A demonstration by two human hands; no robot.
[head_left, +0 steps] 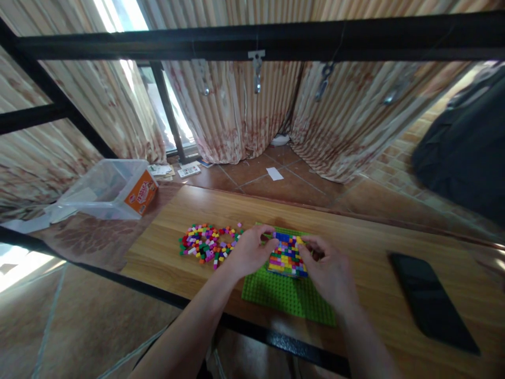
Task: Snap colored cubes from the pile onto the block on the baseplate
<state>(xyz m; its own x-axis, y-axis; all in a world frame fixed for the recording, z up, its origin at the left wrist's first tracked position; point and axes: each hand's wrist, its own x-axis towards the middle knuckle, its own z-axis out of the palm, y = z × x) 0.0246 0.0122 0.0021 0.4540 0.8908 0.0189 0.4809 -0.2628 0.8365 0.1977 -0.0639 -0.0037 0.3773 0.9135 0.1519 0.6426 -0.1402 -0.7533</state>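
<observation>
Left grip: thumb and forefinger part-bent, a small gap between their tips, at the 10 o'clock corner of a multicoloured block slab. Right grip: fingers curled, thumb lying along the slab's 2 o'clock side. Cannot tell whether either one pinches a block or merely steadies the slab.

Slab lies over the far part of a green studded baseplate; blue along its 12 o'clock edge, mixed colours below, some thickness showing at the 6 o'clock edge.

At 9 o'clock from the slab, just beyond the left grip: a scatter of loose blocks, many colours. Well off toward 4 o'clock: a black phone, flat. All of it on a wood-topped counter.

Farther out, toward 10 o'clock past the counter: a clear plastic box with an orange label. At 12 o'clock: white paper on the tiled floor, then striped curtains.
</observation>
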